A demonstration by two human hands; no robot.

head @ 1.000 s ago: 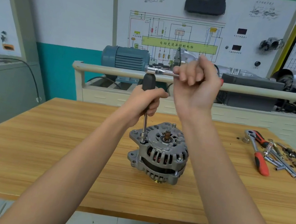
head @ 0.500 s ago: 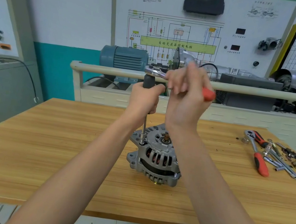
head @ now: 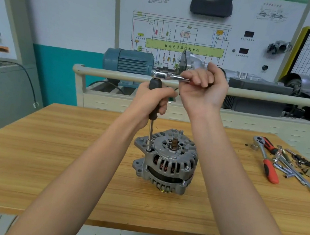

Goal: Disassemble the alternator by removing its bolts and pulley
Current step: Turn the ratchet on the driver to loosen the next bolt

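Note:
A grey alternator (head: 166, 159) stands on the wooden table (head: 44, 151), shaft end up, its brass-coloured pulley underneath. A black-handled extension driver (head: 152, 121) rises upright from a bolt on the housing's left ear. My left hand (head: 151, 104) grips that black handle. A chrome ratchet (head: 164, 76) sits on top of the driver, lying level and pointing right. My right hand (head: 202, 88) grips the ratchet's handle, which is hidden inside the fist.
Off to the right on the table lie a second red-handled ratchet (head: 269, 166), several chrome extensions and sockets (head: 294, 174) and small dark parts. A cream rail (head: 273, 98) and a bench with a blue motor (head: 128, 61) stand behind the table.
My right hand has swung the ratchet handle back and forth around the driver's top; it now points right, more level. The left hand has stayed on the black handle.

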